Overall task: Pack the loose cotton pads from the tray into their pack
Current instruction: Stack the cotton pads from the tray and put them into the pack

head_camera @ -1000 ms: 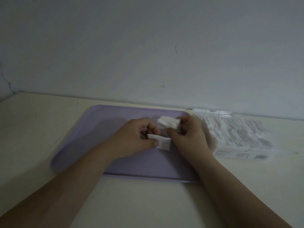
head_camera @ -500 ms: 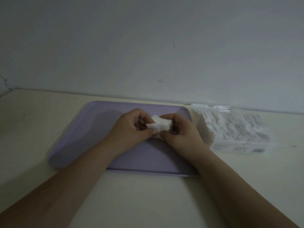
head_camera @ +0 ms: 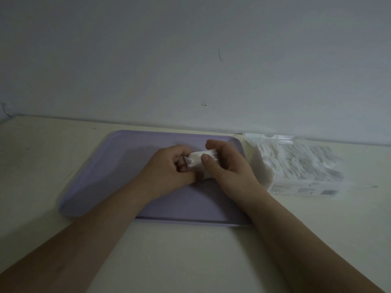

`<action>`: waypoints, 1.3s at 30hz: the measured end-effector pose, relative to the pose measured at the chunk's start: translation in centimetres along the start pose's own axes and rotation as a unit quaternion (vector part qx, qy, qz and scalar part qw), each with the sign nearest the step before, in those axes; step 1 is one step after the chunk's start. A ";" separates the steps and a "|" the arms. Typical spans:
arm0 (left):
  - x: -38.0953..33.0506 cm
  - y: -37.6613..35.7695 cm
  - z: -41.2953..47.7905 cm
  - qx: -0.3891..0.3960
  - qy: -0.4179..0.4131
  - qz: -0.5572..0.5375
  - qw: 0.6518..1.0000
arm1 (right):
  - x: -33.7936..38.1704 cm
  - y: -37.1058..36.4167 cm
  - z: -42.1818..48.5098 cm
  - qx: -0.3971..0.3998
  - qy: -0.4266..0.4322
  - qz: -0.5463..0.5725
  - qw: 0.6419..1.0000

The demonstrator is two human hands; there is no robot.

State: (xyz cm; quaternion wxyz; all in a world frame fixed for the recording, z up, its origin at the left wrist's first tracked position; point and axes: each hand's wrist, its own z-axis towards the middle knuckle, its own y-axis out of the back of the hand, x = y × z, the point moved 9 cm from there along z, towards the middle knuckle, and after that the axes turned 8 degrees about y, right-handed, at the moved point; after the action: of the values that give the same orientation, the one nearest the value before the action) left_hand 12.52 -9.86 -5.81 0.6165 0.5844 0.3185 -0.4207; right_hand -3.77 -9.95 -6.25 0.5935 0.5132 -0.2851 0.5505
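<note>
**Stray pads ended up bunched into one stack**

A second earlier the left hand (head_camera: 169, 168) was pinching a single pad flat on the tray (head_camera: 127, 166) while the right hand (head_camera: 230, 169) held a small bunch. By this point the two lots had been squeezed together into one stack of cotton pads (head_camera: 197, 159), held just above the middle of the tray. The right thumb and fingers were curled round it and the left fingers were curled against its left end, so both hands were clamped on the same bundle. I couldn't spot any other loose pads on the tray. The pack (head_camera: 300, 166) lay just right of the tray on the table (head_camera: 53, 149), already looking pretty full. My guess is the bundle only needed carrying over and tucking in.
</note>
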 end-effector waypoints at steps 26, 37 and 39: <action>0.2 -0.8 0.0 0.026 -0.006 -0.011 1.000 | -0.6 -1.8 -0.3 0.014 -0.057 0.070 0.996; 0.5 0.4 0.1 -0.002 -0.007 0.010 1.000 | -0.2 -1.2 -0.4 -0.011 -0.011 0.033 0.999; 0.2 0.7 0.1 0.002 -0.007 -0.009 1.000 | -0.2 -0.4 -0.4 -0.037 -0.006 0.036 0.999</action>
State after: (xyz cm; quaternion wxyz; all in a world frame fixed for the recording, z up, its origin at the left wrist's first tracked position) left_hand 13.25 -10.00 -5.68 0.6137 0.5797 0.3182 -0.4313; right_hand -3.52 -9.64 -6.63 0.5899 0.4834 -0.3271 0.5579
